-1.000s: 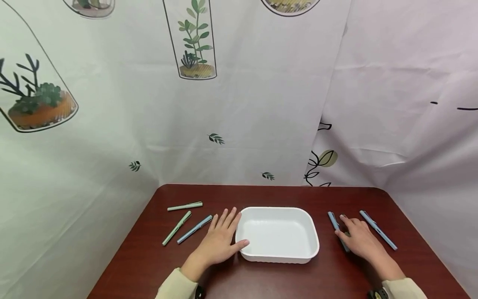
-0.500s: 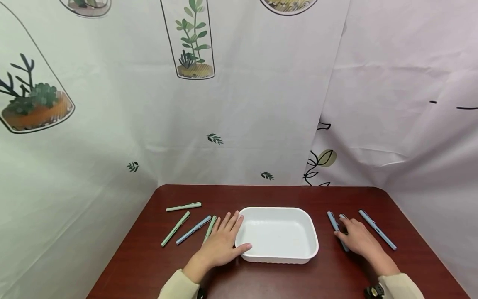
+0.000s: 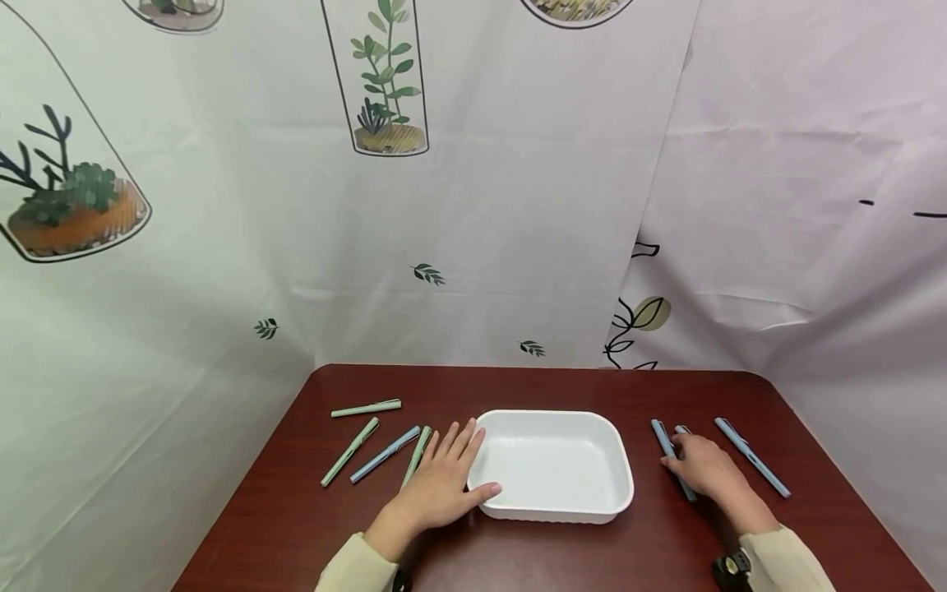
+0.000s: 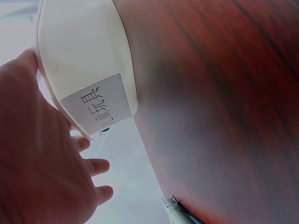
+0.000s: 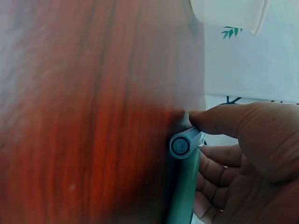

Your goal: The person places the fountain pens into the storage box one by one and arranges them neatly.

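Note:
In the head view my left hand (image 3: pixel 438 485) lies spread at the left side of a white rectangular dish (image 3: pixel 549 511), thumb over its rim. The left wrist view shows that hand's straight fingers beside the dish (image 4: pixel 84 42), which bears a printed label. My right hand (image 3: pixel 709 469) arches over pens on the right. In the right wrist view its thumb (image 5: pixel 219 120) touches the end of a blue pen (image 5: pixel 181 143), and its curled fingers lie against a green pen (image 5: pixel 184 191). The head view mostly hides the green pen under the hand.
Left of the dish lie a pale green pen (image 3: pixel 366 409), another green pen (image 3: pixel 350 452), a blue pen (image 3: pixel 385 455) and a green pen (image 3: pixel 418 454) close by my left hand. One blue pen (image 3: pixel 753 458) lies right of my right hand. Patterned cloth (image 3: pixel 473 205) hangs behind the table (image 3: pixel 533 551).
My left hand has shifted slightly right, uncovering the green pen beside it. My right hand has drawn back a little toward me over the pens. The dish stays about where it was.

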`<state>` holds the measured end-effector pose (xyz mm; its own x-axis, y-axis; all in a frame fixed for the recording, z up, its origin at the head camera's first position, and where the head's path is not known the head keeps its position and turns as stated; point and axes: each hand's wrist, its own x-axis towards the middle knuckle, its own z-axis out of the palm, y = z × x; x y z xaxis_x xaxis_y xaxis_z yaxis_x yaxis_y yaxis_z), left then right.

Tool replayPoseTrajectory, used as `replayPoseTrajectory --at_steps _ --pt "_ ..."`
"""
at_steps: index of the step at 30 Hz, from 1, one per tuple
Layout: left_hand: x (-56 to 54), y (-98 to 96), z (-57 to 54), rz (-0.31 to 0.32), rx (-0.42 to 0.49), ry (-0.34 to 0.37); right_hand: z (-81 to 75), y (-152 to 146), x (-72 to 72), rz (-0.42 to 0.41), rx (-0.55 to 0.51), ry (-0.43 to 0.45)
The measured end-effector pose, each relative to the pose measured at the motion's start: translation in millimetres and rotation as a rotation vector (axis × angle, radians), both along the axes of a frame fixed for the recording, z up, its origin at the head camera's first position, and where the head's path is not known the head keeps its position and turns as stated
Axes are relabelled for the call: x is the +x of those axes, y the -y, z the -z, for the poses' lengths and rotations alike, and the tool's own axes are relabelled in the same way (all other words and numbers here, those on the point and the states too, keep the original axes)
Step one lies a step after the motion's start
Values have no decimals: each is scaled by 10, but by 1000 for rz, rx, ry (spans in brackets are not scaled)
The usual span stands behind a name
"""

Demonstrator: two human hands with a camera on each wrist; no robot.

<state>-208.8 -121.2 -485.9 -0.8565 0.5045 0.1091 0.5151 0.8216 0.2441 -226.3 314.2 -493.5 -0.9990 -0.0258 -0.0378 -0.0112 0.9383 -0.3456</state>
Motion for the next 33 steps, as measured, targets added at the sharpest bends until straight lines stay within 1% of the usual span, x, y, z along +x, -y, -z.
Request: replayPoseTrajectory --at_steps 3,7,12,17,20,22,28,30,33 --pt "-1 -4 2 3 0 2 -17 7 -18 7 12 13" --pt "0 -1 13 9 0 -5 -42 36 -32 12 5 -4" --pt "14 2 8 19 9 1 -83 80 -29 24 -59 -35" --pt "14 2 2 20 17 9 -129 102 -19 17 -118 -83" --pt "12 -2 5 15 18 11 -143 100 -15 32 -176 -83" --pt "10 -5 8 13 17 11 -163 98 -4 52 -232 -72" --pt "15 -7 9 10 12 12 -291 106 37 107 -461 -9" --pt "17 -7 5 9 13 14 -313 125 44 107 -566 33" --pt "18 -7 2 8 11 14 -300 153 47 87 -783 110"
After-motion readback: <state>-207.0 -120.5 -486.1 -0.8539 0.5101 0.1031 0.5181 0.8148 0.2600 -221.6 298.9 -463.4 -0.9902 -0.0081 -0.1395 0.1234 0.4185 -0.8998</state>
